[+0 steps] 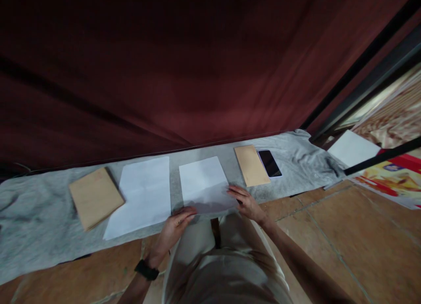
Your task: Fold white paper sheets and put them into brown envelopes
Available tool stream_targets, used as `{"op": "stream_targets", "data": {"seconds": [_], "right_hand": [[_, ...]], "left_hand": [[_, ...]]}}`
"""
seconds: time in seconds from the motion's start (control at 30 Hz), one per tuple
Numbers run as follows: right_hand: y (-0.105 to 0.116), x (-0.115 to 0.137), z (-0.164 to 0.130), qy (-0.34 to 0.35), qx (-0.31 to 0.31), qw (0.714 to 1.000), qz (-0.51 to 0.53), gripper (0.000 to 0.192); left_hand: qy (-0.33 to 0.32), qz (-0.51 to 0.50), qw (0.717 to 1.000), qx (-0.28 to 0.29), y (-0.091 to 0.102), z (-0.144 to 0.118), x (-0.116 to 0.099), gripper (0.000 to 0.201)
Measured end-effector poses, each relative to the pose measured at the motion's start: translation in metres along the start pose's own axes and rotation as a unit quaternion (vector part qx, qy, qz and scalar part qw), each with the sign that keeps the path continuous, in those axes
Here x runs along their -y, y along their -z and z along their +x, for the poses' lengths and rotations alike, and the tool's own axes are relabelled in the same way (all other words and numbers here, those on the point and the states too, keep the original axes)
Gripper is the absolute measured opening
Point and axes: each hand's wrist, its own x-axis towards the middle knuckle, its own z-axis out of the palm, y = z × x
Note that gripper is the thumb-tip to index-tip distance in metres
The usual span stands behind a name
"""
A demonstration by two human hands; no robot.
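Note:
In front of my body lies a white sheet of paper (202,174) on a grey cloth, its near part shaded. My left hand (174,227), below a dark wristband, has its fingers closed at the sheet's near left corner. At the sheet's right edge, my right hand (248,203) grips the paper with fingers bent over it. To the left, a larger white sheet (144,194) lies flat, its left side touching a stack of brown envelopes (95,198). On the right are a tan envelope (252,166) and, beside it, a phone (270,163) with a dark screen.
The grey cloth (36,220) covers a long, narrow surface along a dark red curtain (197,76). Black metal bars (371,76) stand at the right. Beyond them are a white panel (353,149) and a red and yellow printed box (394,179). Tiled floor (355,234) lies below.

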Motion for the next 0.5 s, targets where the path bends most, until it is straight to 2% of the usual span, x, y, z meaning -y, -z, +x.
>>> {"op": "stream_targets", "data": {"seconds": [0.1,0.2,0.3,0.4,0.5], "right_hand": [[-0.006,-0.001,0.006,-0.002,0.002,1.000,0.011,0.054],[-0.008,0.000,0.008,-0.010,-0.012,0.999,0.052,0.039],[-0.005,0.003,0.007,-0.027,-0.025,0.993,0.112,0.028],[-0.002,0.005,0.008,-0.060,-0.036,0.988,0.138,0.029],[-0.004,0.005,0.013,-0.084,-0.054,0.986,0.132,0.041]], "left_hand": [[-0.002,-0.010,1.000,-0.010,0.000,0.000,0.008,0.029],[0.009,0.007,0.999,-0.045,0.003,0.003,0.017,0.043],[0.033,0.027,0.997,-0.067,0.007,0.010,0.022,0.046],[0.032,0.036,0.996,-0.074,0.010,0.021,0.020,0.036],[0.022,0.023,0.998,-0.059,0.011,0.031,0.015,0.029]]}}
